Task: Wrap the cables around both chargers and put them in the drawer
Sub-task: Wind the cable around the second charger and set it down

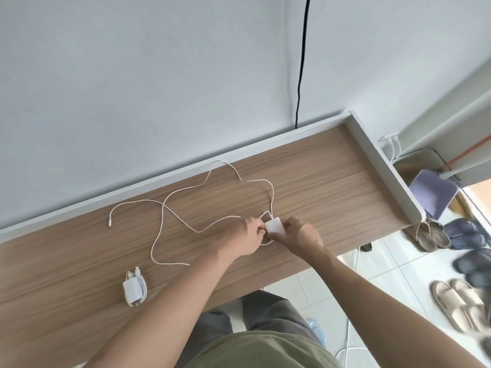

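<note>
A white square charger (275,224) is held just above the wooden desk (332,187) between both hands. My right hand (299,235) grips its right side. My left hand (244,236) pinches the white cable (212,171) at the charger's left edge. That long cable sprawls in loose loops across the desk toward the wall, its plug end (110,224) lying at the left. A second white charger (134,289), with its cable wound around it, lies near the desk's front left. No drawer is in view.
The desk has a raised white rim (377,160) at the back and right. A black cord (301,62) hangs down the wall. Several slippers and sandals (457,301) lie on the tiled floor at the right, near a purple item (433,192).
</note>
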`<action>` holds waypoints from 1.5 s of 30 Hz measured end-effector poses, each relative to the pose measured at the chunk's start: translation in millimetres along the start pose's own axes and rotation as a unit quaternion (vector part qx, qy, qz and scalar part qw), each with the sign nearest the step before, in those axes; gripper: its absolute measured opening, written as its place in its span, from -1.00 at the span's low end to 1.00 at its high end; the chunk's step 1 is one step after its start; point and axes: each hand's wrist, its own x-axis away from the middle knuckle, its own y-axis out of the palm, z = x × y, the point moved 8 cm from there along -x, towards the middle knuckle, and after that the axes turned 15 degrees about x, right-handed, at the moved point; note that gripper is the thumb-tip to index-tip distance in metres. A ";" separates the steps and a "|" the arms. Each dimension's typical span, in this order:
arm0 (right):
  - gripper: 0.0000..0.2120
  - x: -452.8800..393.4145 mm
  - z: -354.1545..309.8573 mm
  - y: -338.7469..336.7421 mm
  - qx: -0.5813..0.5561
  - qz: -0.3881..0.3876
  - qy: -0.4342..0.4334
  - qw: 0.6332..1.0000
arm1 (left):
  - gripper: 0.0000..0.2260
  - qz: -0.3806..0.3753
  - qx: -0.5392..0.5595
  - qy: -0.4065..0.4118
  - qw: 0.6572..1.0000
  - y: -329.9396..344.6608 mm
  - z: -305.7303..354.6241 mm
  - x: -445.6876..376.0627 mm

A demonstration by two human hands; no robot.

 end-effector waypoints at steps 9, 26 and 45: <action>-0.53 8.3 6.1 -4.3 -0.038 0.013 -0.002 0.999 | -0.77 -0.002 0.025 -0.026 0.999 -1.4 -16.4 1.1; -0.61 63.7 -51.4 -64.8 0.075 0.297 -0.304 0.902 | -0.64 -0.009 0.456 -0.125 0.881 -7.5 -27.3 24.8; -0.71 49.5 -73.9 -82.9 0.033 0.199 -0.319 0.926 | -0.75 -0.034 0.392 -0.038 0.919 -74.8 -42.0 61.0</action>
